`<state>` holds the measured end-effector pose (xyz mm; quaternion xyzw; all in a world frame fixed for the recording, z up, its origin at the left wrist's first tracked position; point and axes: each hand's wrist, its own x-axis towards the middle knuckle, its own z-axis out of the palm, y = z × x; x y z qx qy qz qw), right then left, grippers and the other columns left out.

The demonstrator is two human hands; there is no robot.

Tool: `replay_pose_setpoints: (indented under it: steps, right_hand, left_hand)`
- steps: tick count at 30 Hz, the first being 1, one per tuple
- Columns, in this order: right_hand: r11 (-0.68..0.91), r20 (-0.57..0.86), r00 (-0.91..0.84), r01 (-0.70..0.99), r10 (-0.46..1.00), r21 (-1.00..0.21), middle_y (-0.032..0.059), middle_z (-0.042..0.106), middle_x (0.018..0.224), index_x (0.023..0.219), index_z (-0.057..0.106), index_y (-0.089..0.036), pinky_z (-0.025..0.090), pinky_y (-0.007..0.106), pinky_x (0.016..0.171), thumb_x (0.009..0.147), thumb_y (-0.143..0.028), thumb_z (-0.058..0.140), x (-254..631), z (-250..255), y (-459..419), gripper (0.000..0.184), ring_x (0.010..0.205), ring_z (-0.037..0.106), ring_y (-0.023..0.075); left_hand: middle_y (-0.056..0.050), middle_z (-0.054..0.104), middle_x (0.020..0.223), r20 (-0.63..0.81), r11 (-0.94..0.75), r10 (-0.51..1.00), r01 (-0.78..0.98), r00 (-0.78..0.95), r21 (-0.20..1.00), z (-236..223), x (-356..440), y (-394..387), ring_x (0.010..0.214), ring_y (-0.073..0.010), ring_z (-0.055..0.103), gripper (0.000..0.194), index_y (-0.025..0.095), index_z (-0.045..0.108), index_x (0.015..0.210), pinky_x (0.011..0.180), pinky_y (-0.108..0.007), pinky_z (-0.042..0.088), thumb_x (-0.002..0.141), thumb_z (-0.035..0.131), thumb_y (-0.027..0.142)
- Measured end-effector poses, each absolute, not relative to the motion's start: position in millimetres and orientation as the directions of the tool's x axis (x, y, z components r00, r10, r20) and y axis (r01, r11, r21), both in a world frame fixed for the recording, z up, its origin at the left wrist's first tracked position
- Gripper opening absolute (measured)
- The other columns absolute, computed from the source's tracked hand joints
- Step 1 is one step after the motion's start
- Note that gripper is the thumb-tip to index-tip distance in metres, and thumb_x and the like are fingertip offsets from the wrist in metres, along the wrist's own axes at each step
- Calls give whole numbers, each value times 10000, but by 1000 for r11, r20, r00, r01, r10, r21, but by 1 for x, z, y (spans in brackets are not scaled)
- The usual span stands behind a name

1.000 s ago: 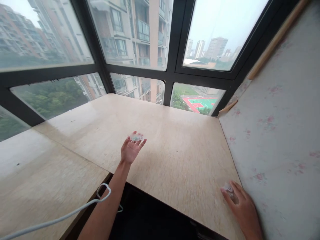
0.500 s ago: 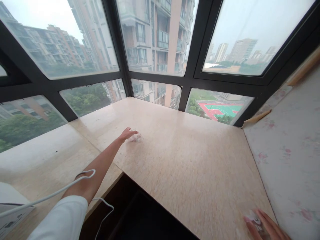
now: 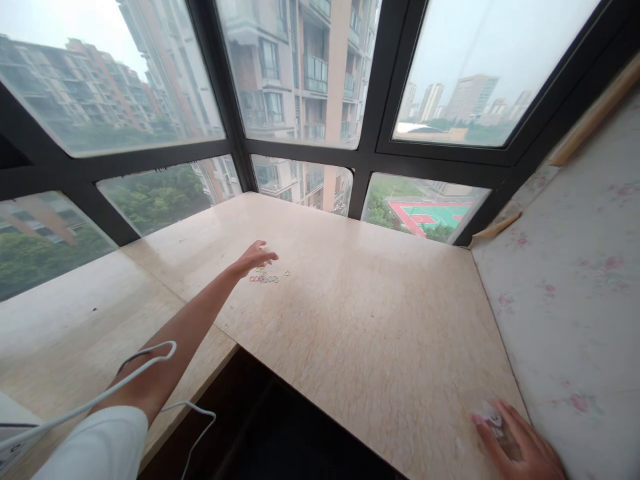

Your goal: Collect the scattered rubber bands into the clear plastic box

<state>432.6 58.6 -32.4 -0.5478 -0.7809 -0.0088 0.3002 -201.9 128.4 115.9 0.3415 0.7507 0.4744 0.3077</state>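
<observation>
My left hand (image 3: pixel 256 257) reaches over the pale stone-patterned surface, fingers spread and loosely bent, just above a small cluster of thin rings (image 3: pixel 265 279). Several rings look reddish, others whitish or yellowish; a single ring (image 3: pixel 287 273) lies apart to the right. From here I cannot make out their material. At the lower right, my right hand (image 3: pixel 525 443) curls around a small clear plastic packet (image 3: pixel 490 417) with white and dark print. The packet rests at the surface, partly covered by the fingers.
The pale surface (image 3: pixel 380 333) runs back to dark-framed windows (image 3: pixel 305 148). A flowered wall (image 3: pixel 575 300) borders it on the right. A white cable (image 3: pixel 125 380) crosses my left forearm. Below the front edge is a dark recess (image 3: pixel 280 427); a white box (image 3: pixel 15 427) stands at lower left.
My left hand has lifted slightly off the surface, and the rings, blurred beneath it before, now lie spread in view. My right hand keeps the packet. The whole view has shifted slightly.
</observation>
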Motion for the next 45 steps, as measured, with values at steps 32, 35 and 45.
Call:
replay_pose_setpoints:
  steps: [32, 35, 45]
  right_hand:
    - [169, 380, 97, 775, 920, -608, 129, 540, 1354, 1185, 611, -132, 334, 395, 1094, 850, -103, 379, 389, 24, 118, 409, 1286, 457, 187]
    - [229, 452, 162, 686, 877, -691, 120, 594, 1293, 1097, 658, -159, 405, 401, 1041, 905, -186, 381, 388, 44, 91, 338, 1203, 539, 197]
    - [184, 330, 182, 544, 926, -819, 90, 724, 916, 1088, 683, -188, 556, 317, 716, 934, -364, 436, 364, 13, -19, 341, 780, 674, 187]
  left_hand:
    - [-119, 543, 1264, 127, -314, 900, 418, 417, 852, 19, 198, 82, 1180, -271, 520, 617, 203, 461, 1236, 1034, -483, 400, 675, 716, 204]
    - [-134, 538, 1288, 164, -388, 882, 485, 442, 784, 15, 206, 90, 1258, -302, 453, 631, 187, 477, 1244, 1065, -502, 358, 670, 735, 226]
    - [-142, 386, 1461, 203, -443, 860, 488, 469, 752, 3, 181, 87, 1351, -281, 358, 821, 222, 299, 1419, 1108, -490, 316, 731, 723, 364]
